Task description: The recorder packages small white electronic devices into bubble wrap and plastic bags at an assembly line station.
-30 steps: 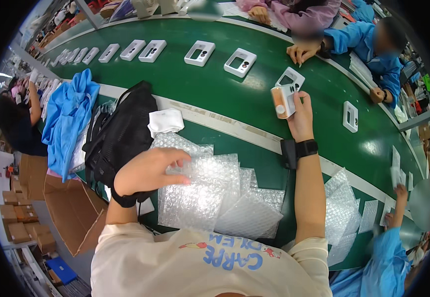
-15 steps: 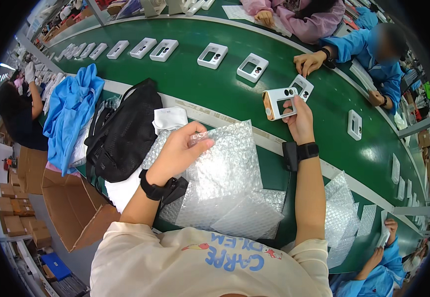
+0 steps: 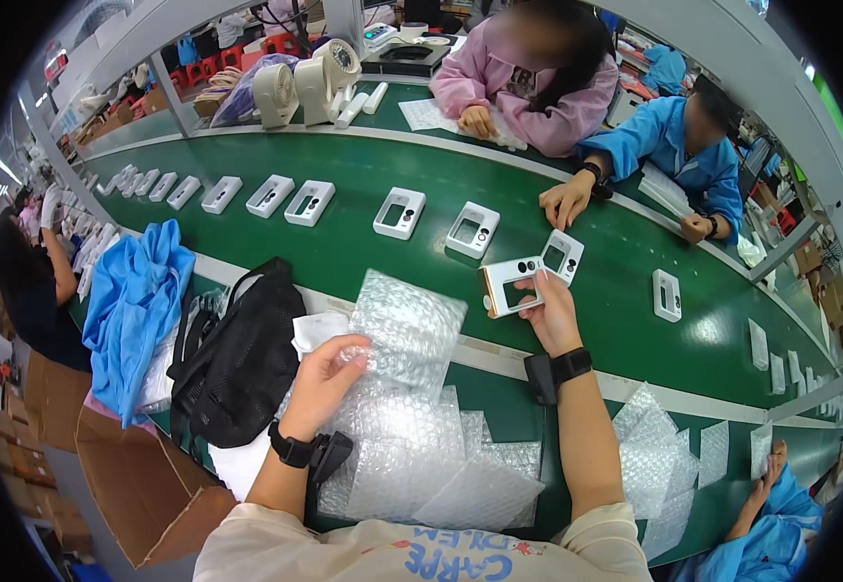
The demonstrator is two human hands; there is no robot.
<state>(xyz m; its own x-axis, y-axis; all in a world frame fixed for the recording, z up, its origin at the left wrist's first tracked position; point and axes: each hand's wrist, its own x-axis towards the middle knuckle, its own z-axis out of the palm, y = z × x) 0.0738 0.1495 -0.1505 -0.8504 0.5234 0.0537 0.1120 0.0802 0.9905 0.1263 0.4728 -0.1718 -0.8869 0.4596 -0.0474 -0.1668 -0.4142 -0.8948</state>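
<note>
My left hand (image 3: 329,381) pinches the edge of a clear bubble-wrap bag (image 3: 410,330), lifted over a pile of bubble-wrap bags (image 3: 407,451) on the green work surface in front of me. In my right hand (image 3: 551,318) is a white box (image 3: 501,277) with a cut-out window, dark round marks and an orange-brown side, held tilted over the green belt. Just behind it lies a similar white box (image 3: 573,243); a co-worker's hand (image 3: 567,202) is close to its far end.
Several white boxes (image 3: 399,213) stand in a row along the green belt (image 3: 344,262). A black mesh bag (image 3: 237,359), a blue garment (image 3: 135,310) and an open carton (image 3: 140,485) are at my left. More bubble-wrap bags (image 3: 649,456) lie right. Co-workers sit across and at lower right.
The view has tilted up, showing more of the far side. My left hand has lifted the bubble-wrap bag off the pile. The co-worker's fingers have drawn back slightly from the lying box.
</note>
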